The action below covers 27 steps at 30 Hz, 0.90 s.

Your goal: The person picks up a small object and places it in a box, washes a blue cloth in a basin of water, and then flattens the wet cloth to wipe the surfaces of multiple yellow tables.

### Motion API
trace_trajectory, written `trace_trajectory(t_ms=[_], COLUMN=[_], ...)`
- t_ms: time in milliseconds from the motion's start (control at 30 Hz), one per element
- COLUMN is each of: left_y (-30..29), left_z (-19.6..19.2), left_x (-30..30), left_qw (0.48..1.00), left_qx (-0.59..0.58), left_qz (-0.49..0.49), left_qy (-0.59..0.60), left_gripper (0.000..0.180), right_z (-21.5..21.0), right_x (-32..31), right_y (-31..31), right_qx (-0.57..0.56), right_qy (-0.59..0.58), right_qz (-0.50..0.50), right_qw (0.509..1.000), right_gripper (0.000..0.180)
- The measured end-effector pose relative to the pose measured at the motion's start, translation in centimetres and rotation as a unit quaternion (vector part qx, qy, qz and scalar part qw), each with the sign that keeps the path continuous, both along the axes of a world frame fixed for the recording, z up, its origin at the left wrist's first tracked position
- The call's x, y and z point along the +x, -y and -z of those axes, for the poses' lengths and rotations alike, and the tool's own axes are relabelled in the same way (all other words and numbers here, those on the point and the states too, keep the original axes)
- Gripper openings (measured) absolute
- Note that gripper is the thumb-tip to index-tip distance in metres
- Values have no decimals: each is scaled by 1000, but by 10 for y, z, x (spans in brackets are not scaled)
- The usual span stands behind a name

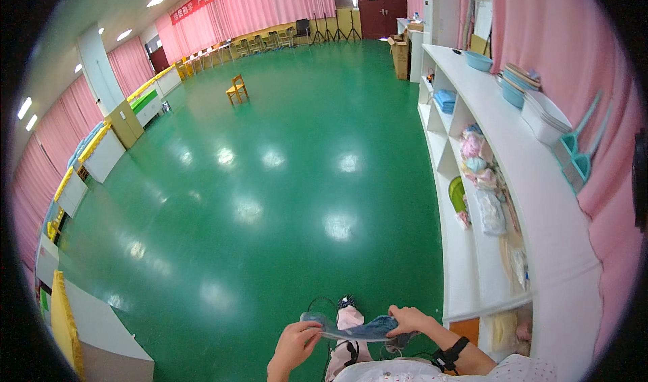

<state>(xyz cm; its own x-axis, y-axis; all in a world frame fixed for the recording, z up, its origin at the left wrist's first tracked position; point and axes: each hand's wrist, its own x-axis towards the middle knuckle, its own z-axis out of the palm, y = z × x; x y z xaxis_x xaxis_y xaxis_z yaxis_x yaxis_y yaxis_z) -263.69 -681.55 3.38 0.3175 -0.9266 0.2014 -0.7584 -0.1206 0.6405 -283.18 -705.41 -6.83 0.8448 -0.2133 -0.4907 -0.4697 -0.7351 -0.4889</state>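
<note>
Person's standing at the near end of a big hall w/ a shiny green floor [283, 179], holding one small piece of blue denim-looking cloth [361, 328] stretched flat between both hands, low and just in front of their body. Left hand [295, 345] has fingers curled shut, pinching the cloth's left end. Right hand [407, 319] is closed over the right end, knuckles up, w/ a black strap on that wrist. Can't tell what kind of garment it is, too small and bunched.

Right beside them on the right runs one long white shelf unit [540, 199], open cubbies stuffed w/ pastel bundles and bags. On top of it I count 2 teal dustpans [574, 152] leaning on the pink curtain, a white tub [543, 115], some stacked blue basins [514, 85] and 1 blue bowl [478, 60] further back.

Out in the middle of the floor, well apart from everything: 1 lone yellow wooden chair [236, 89]. More chairs line the far wall, too tiny to count.
</note>
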Motion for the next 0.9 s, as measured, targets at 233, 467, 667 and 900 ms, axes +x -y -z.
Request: trace_trajectory(t_ms=[233, 467, 667, 900], left_y=[156, 335, 466, 582], left_z=[-26, -64, -76, -109], left_x=[156, 299, 421, 595], left_qw=[996, 997, 987, 980], left_qx=[-2, -62, -119, -153], left_qz=[-67, 23, 96, 70], left_qy=[-54, -49, 41, 109], left_gripper=[11, 8, 10, 11], right_z=[9, -25, -26, -39], right_x=[169, 321, 480, 699], right_y=[133, 249, 354, 468], right_qx=[21, 131, 218, 203], right_qy=[77, 131, 202, 317], right_qz=[-29, 31, -73, -95], right_qw=[996, 982, 952, 921], right_gripper=[33, 45, 70, 58])
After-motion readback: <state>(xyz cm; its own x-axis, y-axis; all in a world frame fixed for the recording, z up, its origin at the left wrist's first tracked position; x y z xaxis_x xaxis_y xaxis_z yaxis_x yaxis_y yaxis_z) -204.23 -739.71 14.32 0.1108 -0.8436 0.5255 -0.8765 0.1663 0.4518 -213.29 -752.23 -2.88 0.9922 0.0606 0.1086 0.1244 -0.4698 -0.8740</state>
